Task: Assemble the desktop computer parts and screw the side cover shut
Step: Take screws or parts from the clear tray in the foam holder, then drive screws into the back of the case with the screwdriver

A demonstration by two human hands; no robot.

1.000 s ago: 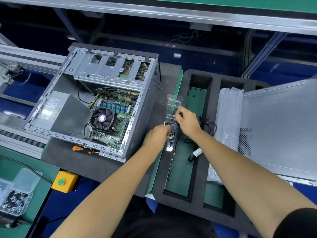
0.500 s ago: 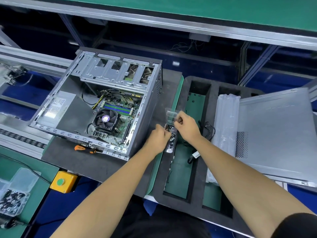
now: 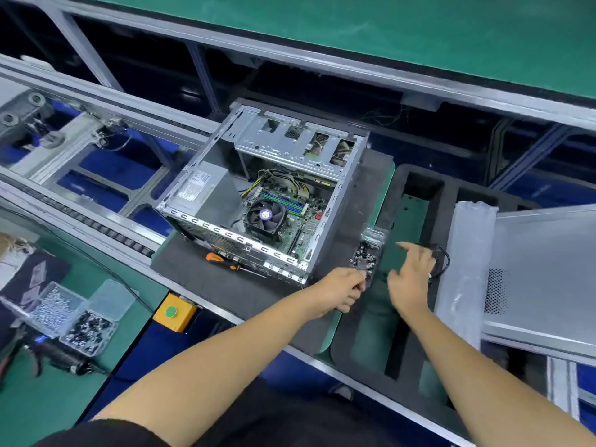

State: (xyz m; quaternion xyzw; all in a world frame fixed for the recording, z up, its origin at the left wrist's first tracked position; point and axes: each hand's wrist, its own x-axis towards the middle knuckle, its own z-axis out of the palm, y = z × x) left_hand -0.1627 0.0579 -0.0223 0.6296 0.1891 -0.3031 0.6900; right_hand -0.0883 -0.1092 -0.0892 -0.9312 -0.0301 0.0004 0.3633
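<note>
The open computer case (image 3: 206, 201) lies on a dark foam mat, its motherboard and CPU fan (image 3: 266, 216) showing. Right of it, a small clear screw box (image 3: 367, 253) with dark screws sits on the edge of the black foam tray (image 3: 448, 188), its lid folded back. My left hand (image 3: 338, 290) grips the box's near end with curled fingers. To the right of the box my right hand (image 3: 409, 279) hovers with its fingers spread, holding nothing. The grey side cover (image 3: 545, 279) lies at the far right.
An orange-handled screwdriver (image 3: 222, 261) lies on the mat by the case's near edge. A clear plastic bag (image 3: 467, 269) and a black cable (image 3: 442, 256) sit in the tray. At the left are a yellow button box (image 3: 174, 312), two screw bins (image 3: 74, 317) and a conveyor rail (image 3: 96, 217).
My right hand has let go of the box lid and drawn back to the right with fingers spread. The lid now lies folded back. My left hand stays on the box.
</note>
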